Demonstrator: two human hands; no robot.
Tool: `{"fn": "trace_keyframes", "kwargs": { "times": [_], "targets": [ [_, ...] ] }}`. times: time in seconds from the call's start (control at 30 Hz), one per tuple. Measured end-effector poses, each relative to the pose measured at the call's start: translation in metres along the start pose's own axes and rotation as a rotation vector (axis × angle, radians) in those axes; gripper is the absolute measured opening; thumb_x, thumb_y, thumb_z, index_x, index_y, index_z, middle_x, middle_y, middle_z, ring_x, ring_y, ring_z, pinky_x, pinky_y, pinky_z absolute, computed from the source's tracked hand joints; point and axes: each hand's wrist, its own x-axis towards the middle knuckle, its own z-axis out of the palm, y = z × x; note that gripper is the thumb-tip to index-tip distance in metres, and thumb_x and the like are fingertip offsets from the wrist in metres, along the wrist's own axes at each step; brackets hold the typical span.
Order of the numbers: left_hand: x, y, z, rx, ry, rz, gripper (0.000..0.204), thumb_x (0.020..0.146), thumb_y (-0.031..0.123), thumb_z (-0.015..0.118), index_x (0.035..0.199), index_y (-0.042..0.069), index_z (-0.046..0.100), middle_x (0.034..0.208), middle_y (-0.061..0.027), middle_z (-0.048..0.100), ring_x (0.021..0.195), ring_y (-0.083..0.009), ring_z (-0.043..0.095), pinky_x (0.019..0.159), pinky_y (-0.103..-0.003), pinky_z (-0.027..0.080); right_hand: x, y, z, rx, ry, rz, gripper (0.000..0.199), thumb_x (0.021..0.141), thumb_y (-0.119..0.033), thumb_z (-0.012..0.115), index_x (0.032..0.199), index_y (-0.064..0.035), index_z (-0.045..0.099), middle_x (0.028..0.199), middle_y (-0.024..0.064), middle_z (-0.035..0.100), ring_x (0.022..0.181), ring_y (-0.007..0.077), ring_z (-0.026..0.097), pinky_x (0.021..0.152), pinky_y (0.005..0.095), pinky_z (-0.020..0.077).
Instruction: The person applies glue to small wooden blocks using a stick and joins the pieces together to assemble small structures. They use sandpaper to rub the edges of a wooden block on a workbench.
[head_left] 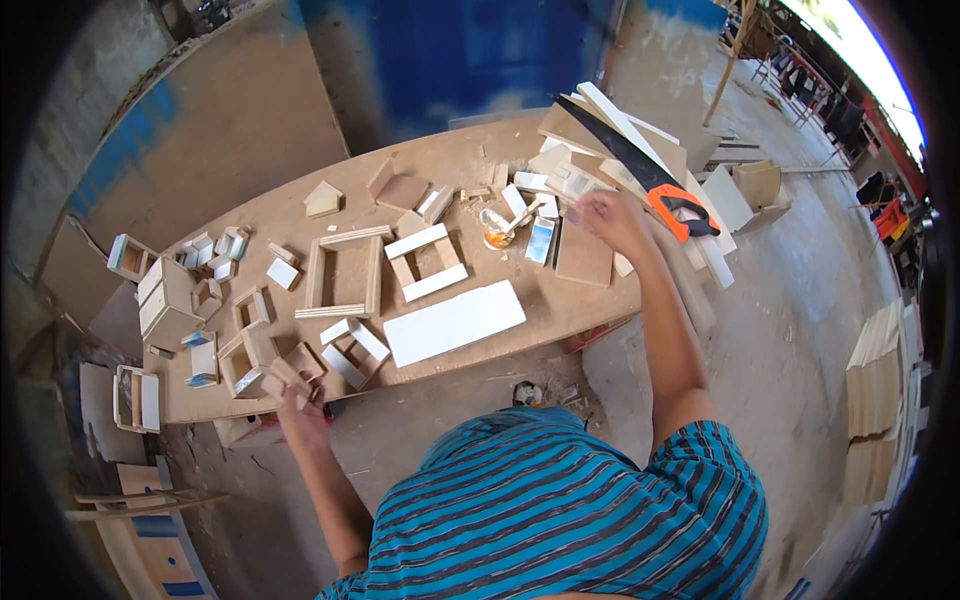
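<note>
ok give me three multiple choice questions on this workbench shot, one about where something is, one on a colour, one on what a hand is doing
1. Where does the handsaw lie?
A. at the far right of the workbench, on a stack of boards
B. on the floor under the bench
C. at the near left corner of the bench

2. What colour is the saw's handle?
A. green
B. orange and black
C. white

3. What is the left hand doing?
A. resting flat on the floor
B. gripping the saw
C. holding a small wooden block at the near edge of the bench

Answers:
1 A, the blade runs across the board pile beyond the right hand.
2 B, the grip shows bright orange with black parts.
3 C, the fingers close around a small wood piece by the bench edge.
</note>
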Motion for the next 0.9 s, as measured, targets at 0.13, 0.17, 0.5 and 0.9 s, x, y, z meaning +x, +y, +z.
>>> {"fn": "trace_keyframes", "kwargs": {
  "times": [0.13, 0.17, 0.5, 0.9],
  "targets": [
    [-0.017, 0.024, 0.019, -0.125, -0.057, 0.029, 0.035, 0.092, 0.019, 0.051, 0.123, 0.003, 0.049, 0.093, -0.0065, 0.056, 0.081, -0.0143, 0.054, 0.071, -0.025, 0.048, 0.074, 0.031, 0.022, -0.325, 0.056, -0.254, 0.044, 0.072, -0.027, 0.073, 0.111, -0.0094, 0.064, 0.112, 0.0123, 0.062, 0.107, 0.0264, 0.056, 0.091, 0.0381, 0.0434],
    [-0.025, 0.030, 0.025, -0.156, -0.079, 0.037, 0.036, 0.092, 0.020, 0.051, 0.124, 0.003, 0.049, 0.091, -0.0054, 0.055, 0.080, -0.0136, 0.053, 0.070, -0.024, 0.047, 0.091, 0.035, 0.033, -0.359, 0.008, -0.309, 0.050, 0.070, -0.029, 0.074, 0.116, -0.0110, 0.062, 0.120, 0.0121, 0.059, 0.115, 0.0287, 0.051, 0.096, 0.0425, 0.0395],
    [-0.065, 0.020, 0.072, -0.086, -0.021, 0.201, 0.035, 0.094, 0.028, 0.049, 0.120, 0.004, 0.048, 0.088, -0.0045, 0.051, 0.076, -0.0135, 0.049, 0.069, -0.024, 0.044, 0.161, 0.061, 0.046, -0.891, -0.292, -0.199, 0.042, 0.065, -0.030, 0.072, 0.105, -0.0175, 0.066, 0.113, 0.0077, 0.059, 0.115, 0.0267, 0.049, 0.093, 0.0540, 0.0390],
    [-0.088, -0.002, 0.116, -0.011, 0.145, 0.226, 0.033, 0.092, 0.023, 0.056, 0.118, 0.003, 0.049, 0.093, -0.0051, 0.053, 0.080, -0.0116, 0.052, 0.069, -0.024, 0.046, 0.211, 0.018, 0.056, -0.718, -0.362, -0.390, 0.046, 0.063, -0.029, 0.078, 0.100, -0.0051, 0.067, 0.109, 0.0162, 0.063, 0.104, 0.0327, 0.058, 0.087, 0.0408, 0.0467]
  ]
}}
